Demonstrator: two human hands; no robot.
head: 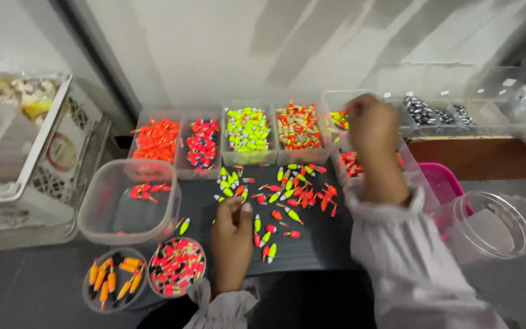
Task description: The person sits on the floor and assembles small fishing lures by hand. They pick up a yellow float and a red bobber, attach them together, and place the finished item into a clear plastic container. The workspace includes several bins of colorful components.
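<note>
Right hand (369, 125) over bin rim (336, 97); left hand (232, 234) amid floats (293, 195).

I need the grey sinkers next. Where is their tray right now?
In the head view, the tray of grey sinkers sits at the far right of the back row, just right of the right hand.

left hand (232, 244) | right hand (369, 131) | bare | sleeves: pale grey, loose, gathered cuffs

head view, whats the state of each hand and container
left hand: pinching a small float over the dark mat
right hand: reaching into a clear bin, grip hidden
square tub: open, few red floats
round jar: open, tilted, looks empty
round cup: full of red floats
</note>
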